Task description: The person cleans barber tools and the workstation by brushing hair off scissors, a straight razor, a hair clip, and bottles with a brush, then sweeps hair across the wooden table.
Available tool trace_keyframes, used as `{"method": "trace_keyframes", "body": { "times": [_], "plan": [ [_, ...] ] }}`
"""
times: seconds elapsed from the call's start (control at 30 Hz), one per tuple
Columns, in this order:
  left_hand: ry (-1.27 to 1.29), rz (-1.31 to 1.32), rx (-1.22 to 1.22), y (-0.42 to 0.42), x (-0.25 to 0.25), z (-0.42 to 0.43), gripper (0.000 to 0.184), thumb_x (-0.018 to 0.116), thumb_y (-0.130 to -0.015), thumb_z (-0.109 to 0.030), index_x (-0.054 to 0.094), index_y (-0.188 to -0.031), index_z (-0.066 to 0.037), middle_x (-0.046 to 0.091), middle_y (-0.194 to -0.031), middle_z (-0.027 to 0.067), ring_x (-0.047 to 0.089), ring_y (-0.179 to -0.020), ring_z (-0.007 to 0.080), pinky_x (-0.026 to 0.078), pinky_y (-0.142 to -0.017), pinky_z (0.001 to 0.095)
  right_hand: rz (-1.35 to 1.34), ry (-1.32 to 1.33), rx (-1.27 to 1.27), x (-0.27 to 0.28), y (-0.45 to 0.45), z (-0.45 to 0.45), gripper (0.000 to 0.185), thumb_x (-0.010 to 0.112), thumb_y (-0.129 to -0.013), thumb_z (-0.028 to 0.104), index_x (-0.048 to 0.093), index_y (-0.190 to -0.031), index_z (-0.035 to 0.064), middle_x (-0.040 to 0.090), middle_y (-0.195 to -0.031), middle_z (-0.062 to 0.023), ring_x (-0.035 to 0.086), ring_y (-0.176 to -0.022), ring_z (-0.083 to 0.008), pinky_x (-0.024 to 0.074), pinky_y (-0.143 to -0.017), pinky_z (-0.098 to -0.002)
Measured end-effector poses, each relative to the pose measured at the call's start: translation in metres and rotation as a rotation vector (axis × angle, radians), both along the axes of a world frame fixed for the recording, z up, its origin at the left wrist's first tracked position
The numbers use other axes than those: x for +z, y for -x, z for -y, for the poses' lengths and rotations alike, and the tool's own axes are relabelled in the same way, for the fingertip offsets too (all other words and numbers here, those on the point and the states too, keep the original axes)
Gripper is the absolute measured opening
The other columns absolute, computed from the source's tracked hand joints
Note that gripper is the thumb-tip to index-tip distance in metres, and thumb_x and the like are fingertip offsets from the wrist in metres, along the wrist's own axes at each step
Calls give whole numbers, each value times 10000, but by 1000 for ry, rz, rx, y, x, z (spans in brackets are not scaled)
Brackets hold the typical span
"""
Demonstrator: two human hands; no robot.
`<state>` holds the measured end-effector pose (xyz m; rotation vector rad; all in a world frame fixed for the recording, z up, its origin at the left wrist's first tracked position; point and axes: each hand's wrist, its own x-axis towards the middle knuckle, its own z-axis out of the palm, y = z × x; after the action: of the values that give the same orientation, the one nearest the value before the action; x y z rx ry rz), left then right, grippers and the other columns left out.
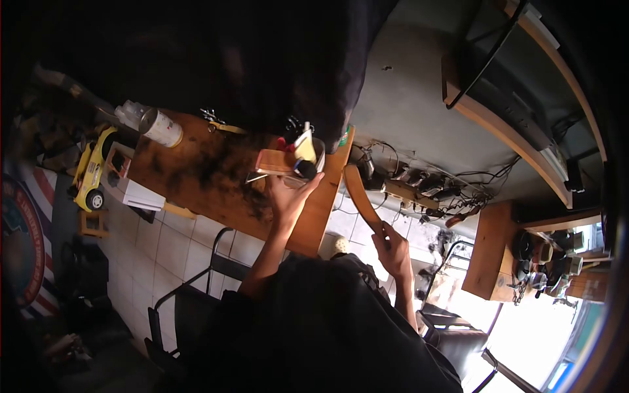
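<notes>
My left hand (288, 196) is closed around a pale container (320, 154) over the wooden table's (308, 229) right part. Inside or against the container are a yellow item (304, 147), a dark round-ended item (304, 169) and an orange-brown flat piece (276, 161); the fingers are partly hidden behind them. My right hand (393, 250) grips the lower end of a curved, tan wooden piece (362, 196), whose upper end reaches the table's right edge. Dark hair-like clumps (216, 157) lie scattered over the tabletop.
A white can (161, 128) and metal clips (211, 118) lie toward the back left. Left of the table is a yellow toy car (93, 171). A power strip (411, 195) with tangled cables runs along the wall. Black chairs (226, 267) stand nearby. Dark fabric hangs above.
</notes>
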<state>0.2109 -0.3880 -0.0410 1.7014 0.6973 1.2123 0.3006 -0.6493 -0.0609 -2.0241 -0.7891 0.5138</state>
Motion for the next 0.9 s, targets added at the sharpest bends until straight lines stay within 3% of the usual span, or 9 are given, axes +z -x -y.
{"method": "trace_keyframes", "body": {
  "times": [0.1,0.13,0.2,0.33,0.47,0.57,0.63,0.73,0.9],
  "plan": [
    [-59,-10,-89,-9,4,-2,780,875,-663,-56,444,-1304,57,625,-1145,124,634,-1006,186,520,-901,329,43,-66,22,0,3,3,439,651,-889,78,526,-1289,-53,673,-855,-178,640,-663,-185,492,-591,-296],
    [-18,36,-118,-13,5,-1,814,876,-663,-57,420,-1327,55,623,-1149,122,631,-1015,189,516,-907,330,-27,-104,0,1,7,1,466,647,-881,87,514,-1303,-60,664,-986,-279,688,-913,-377,527,-754,-367],
    [63,124,-165,-18,8,2,882,880,-663,-59,371,-1374,52,618,-1157,116,625,-1034,195,509,-920,332,44,-65,71,5,10,-3,523,643,-874,51,464,-1356,-50,658,-934,-264,679,-841,-369,523,-729,-376],
    [-17,-118,-122,-11,-1,-2,992,898,-645,-86,293,-1415,64,587,-1180,144,601,-1067,217,487,-927,345,58,-25,315,5,17,-3,578,651,-864,40,418,-1388,-33,656,-927,-242,662,-824,-370,520,-719,-388],
    [-121,-462,164,22,1,11,1022,876,-670,-377,289,-1367,85,423,-1292,289,467,-1207,405,397,-1020,436,111,-99,459,-7,24,-17,593,637,-875,79,387,-1403,-24,663,-934,-248,664,-854,-400,534,-750,-432],
    [8,-212,216,52,0,24,957,803,-768,-238,208,-1442,91,401,-1351,274,443,-1257,369,369,-1050,416,109,-85,519,-8,28,-49,601,624,-881,73,362,-1411,-35,655,-886,-265,660,-793,-423,529,-687,-463],
    [-55,-246,324,78,-2,36,776,710,-861,-106,226,-1443,66,401,-1387,231,416,-1309,304,349,-1091,385,124,-26,555,5,29,-82,589,631,-887,77,377,-1404,-49,653,-849,-262,670,-778,-407,526,-668,-447],
    [-41,-379,498,108,4,57,625,682,-886,-94,351,-1396,51,422,-1376,194,436,-1299,291,362,-1095,395,213,-196,621,-8,25,-116,636,592,-911,136,286,-1448,-13,639,-787,-279,641,-696,-434,511,-600,-493],
    [85,-420,549,132,-1,77,468,657,-893,-53,463,-1313,19,497,-1293,161,515,-1215,248,428,-1034,360,80,45,567,22,21,-98,529,538,-965,229,323,-1405,30,627,-654,-242,623,-601,-448,498,-555,-512]
  ]
}}
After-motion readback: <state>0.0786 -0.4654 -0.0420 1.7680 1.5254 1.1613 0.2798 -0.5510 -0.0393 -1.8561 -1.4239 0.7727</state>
